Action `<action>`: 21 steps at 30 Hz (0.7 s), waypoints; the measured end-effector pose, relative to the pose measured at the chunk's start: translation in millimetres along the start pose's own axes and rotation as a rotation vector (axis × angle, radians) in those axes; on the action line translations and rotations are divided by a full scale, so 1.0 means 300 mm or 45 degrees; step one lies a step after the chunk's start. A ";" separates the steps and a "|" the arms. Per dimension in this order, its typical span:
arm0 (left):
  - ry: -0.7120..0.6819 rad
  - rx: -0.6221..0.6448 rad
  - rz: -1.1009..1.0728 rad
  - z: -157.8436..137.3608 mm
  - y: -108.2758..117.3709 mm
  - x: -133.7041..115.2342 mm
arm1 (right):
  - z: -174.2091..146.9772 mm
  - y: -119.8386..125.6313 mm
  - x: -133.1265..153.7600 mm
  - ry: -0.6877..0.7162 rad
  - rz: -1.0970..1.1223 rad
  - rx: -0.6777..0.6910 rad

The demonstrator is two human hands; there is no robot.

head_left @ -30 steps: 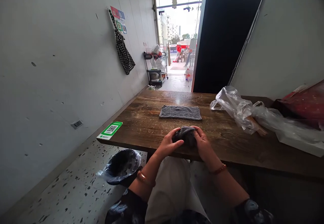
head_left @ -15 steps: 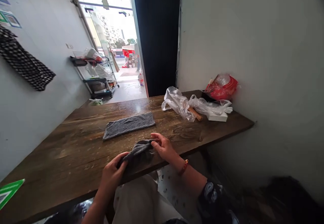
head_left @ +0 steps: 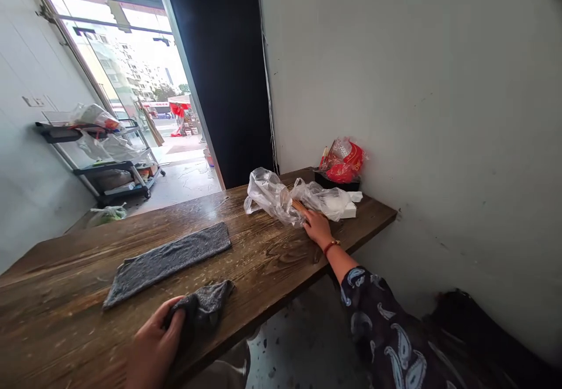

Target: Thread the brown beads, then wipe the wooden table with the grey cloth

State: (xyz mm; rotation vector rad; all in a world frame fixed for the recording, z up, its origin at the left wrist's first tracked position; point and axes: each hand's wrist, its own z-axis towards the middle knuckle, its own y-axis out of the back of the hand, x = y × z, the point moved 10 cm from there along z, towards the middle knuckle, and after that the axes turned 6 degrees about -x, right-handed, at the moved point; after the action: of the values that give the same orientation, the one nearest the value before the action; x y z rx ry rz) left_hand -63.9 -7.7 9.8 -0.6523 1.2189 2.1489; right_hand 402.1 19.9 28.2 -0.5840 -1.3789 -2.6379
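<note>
My left hand [head_left: 156, 336] is closed on a bunched grey cloth [head_left: 211, 300] near the table's front edge. Part of the cloth sticks out to the right of the fingers. Farther back lies a second grey cloth [head_left: 169, 263], folded into a long flat strip. My right hand [head_left: 317, 228] is stretched out to the right, its fingers around the near end of a bundle of thin wooden sticks [head_left: 299, 205]. The fingertips are partly hidden. A crumpled clear plastic bag [head_left: 270, 193] covers the far end of the sticks.
Another clear bag [head_left: 322, 198] rests by a white box [head_left: 350, 211] on the wooden table [head_left: 272, 266]. Against the wall stands a black container [head_left: 336, 182] with a red plastic package [head_left: 345, 160]. A loaded cart [head_left: 100, 154] stands beside the doorway.
My right hand has let go of the bunched cloth and moved to the sticks. My left hand still holds that cloth. The view has turned to the right.
</note>
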 end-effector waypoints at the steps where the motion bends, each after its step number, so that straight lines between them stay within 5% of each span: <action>1: 0.020 0.053 -0.015 0.005 -0.027 -0.005 | -0.004 -0.027 0.026 0.039 0.000 0.026; 7: 0.143 0.133 -0.040 0.005 -0.061 0.046 | -0.090 -0.082 0.193 0.321 0.086 0.169; 9: 0.168 0.153 -0.026 -0.002 -0.062 0.058 | -0.089 0.006 0.222 0.372 0.153 0.082; 12: 0.166 0.177 -0.056 -0.013 -0.067 0.046 | -0.027 0.243 0.201 0.370 0.207 -0.290; 16: 0.169 0.163 -0.063 -0.023 -0.063 0.031 | 0.091 0.426 0.019 0.125 -0.048 -0.562; 21: 0.186 0.148 -0.037 -0.019 -0.056 0.032 | 0.084 0.269 -0.324 -0.425 -0.267 -0.212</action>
State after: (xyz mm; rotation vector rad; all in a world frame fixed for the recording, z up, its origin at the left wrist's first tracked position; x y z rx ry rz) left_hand -58.5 -3.5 -9.1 -0.7829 1.3908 2.0186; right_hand 520.3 -14.5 65.8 -0.9904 -1.3734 -2.9477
